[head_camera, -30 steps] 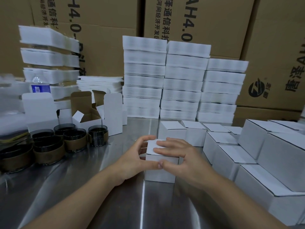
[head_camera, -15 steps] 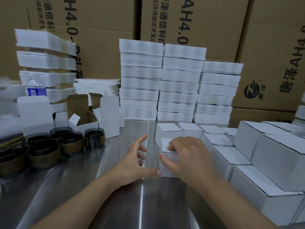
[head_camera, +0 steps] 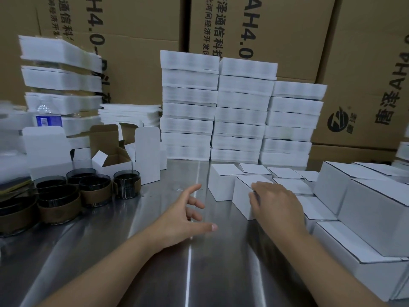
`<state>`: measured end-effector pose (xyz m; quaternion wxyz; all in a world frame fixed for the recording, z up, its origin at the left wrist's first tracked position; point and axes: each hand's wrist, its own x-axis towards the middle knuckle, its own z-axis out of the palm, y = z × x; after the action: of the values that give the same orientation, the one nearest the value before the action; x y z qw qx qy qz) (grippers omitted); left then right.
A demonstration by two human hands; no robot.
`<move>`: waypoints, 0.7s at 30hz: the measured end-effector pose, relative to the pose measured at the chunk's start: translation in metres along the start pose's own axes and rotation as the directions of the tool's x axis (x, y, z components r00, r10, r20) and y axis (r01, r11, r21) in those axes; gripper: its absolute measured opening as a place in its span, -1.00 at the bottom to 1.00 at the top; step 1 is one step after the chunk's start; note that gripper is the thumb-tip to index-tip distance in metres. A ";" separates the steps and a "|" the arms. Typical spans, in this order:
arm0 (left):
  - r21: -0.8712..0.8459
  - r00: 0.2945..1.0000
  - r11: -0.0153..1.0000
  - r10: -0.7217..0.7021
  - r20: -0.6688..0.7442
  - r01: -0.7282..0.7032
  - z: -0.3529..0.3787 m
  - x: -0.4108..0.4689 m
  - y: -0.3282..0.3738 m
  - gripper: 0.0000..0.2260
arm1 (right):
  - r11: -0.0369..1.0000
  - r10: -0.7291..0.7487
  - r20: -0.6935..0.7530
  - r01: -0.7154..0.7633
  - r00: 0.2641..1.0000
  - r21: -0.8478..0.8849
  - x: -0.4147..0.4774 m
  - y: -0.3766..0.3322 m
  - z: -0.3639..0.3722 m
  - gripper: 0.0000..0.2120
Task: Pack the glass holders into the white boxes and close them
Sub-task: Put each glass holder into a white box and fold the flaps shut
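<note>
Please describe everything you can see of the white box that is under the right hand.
The white box is a small closed carton, apparently plain cardboard, with a dark line along the lid edge. It stands upright on the steel table, corner toward the camera, close beside another closed box. The right hand holds it from above, thumb on its near side.

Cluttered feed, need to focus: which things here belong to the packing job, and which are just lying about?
Job: closed white box, gripped by the right hand; empty left hand; glass holders; open white boxes; closed boxes at right.
Lying about: water bottle; brown cartons; white stacks behind, purpose unclear.
</note>
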<state>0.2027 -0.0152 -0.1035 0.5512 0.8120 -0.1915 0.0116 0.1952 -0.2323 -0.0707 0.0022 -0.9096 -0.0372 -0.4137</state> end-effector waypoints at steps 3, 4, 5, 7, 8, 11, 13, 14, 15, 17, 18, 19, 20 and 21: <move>-0.032 1.000 0.999 -0.004 -0.010 0.003 0.002 -0.001 0.001 -0.26 | 0.995 -0.029 -0.076 0.021 0.997 -0.100 0.002 -0.004 0.002 -0.71; -0.039 1.000 0.999 -0.009 -0.019 0.008 0.002 -0.001 0.001 -0.32 | 0.992 -0.034 -0.078 0.024 0.996 -0.127 0.002 -0.005 0.004 -0.72; -0.040 0.999 0.999 -0.015 -0.031 0.013 0.003 -0.001 0.001 -0.37 | 0.988 -0.034 -0.070 0.023 0.997 -0.151 0.001 -0.007 0.005 -0.73; -0.056 0.998 0.998 -0.026 -0.060 0.022 0.006 0.000 0.002 -0.50 | 0.986 -0.035 -0.056 0.026 0.998 -0.162 -0.001 -0.010 0.006 -0.77; -0.075 0.995 0.997 -0.024 -0.092 0.017 0.008 0.001 0.003 -0.55 | 0.989 -0.040 -0.053 0.032 0.998 -0.148 -0.003 -0.012 0.005 -0.75; 0.024 0.955 0.998 0.067 -0.289 -0.062 0.009 0.002 0.003 -0.66 | 0.991 -0.119 -0.048 0.116 0.992 -0.062 -0.008 -0.022 -0.001 -0.58; 0.223 0.888 0.972 0.165 -0.430 -0.073 0.001 0.004 0.005 -0.67 | 0.979 -0.205 -0.067 0.205 0.976 -0.012 -0.011 -0.031 -0.005 -0.55; 0.279 0.848 0.959 0.190 -0.496 -0.051 -0.005 0.007 0.007 -0.67 | 0.971 -0.237 -0.065 0.238 0.969 0.010 -0.013 -0.035 -0.007 -0.56; 0.306 0.806 0.952 0.203 -0.555 -0.029 -0.012 0.010 0.011 -0.67 | 0.963 -0.265 -0.063 0.267 0.962 0.025 -0.014 -0.037 -0.008 -0.57; 0.348 0.746 0.938 0.233 -0.624 -0.003 -0.029 0.022 0.023 -0.67 | 0.951 -0.304 -0.047 0.306 0.951 0.034 -0.016 -0.040 -0.010 -0.63; 0.367 0.728 0.930 0.240 -0.642 0.017 -0.040 0.029 0.029 -0.66 | 0.949 -0.311 -0.039 0.312 0.950 0.040 -0.016 -0.040 -0.011 -0.65; 0.377 0.717 0.925 0.231 -0.657 0.048 -0.052 0.038 0.035 -0.66 | 0.948 -0.312 -0.036 0.314 0.949 0.053 -0.016 -0.039 -0.011 -0.67; 0.379 0.714 0.920 0.202 -0.670 0.096 -0.065 0.046 0.040 -0.66 | 0.948 -0.309 -0.034 0.311 0.950 0.069 -0.016 -0.038 -0.011 -0.70; 0.383 0.722 0.911 0.159 -0.673 0.156 -0.080 0.054 0.041 -0.65 | 0.947 -0.308 -0.034 0.309 0.951 0.083 -0.016 -0.038 -0.012 -0.72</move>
<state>0.2546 0.0272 -0.0230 0.3976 0.8457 0.0343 0.3544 0.1734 -0.1957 -0.0759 -0.0222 -0.8873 -0.1971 -0.4165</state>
